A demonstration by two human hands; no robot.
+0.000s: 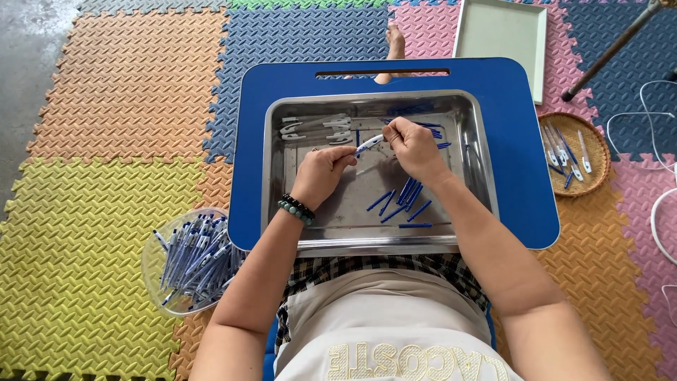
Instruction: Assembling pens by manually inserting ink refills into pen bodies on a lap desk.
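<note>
A white-and-blue pen sits at the centre of the frame, pinched at its ends between the left hand and right hand, above a steel tray on a blue tabletop. Loose blue refills lie below; a clear bowl of pens sits lower left.

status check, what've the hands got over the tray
Left hand and right hand both pinching one white-and-blue pen. Held over steel tray. Nothing blocking.

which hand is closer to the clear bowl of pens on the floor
Left. The left hand is over the metal tray, up and right of the bowl; the right hand is farther right.
</note>
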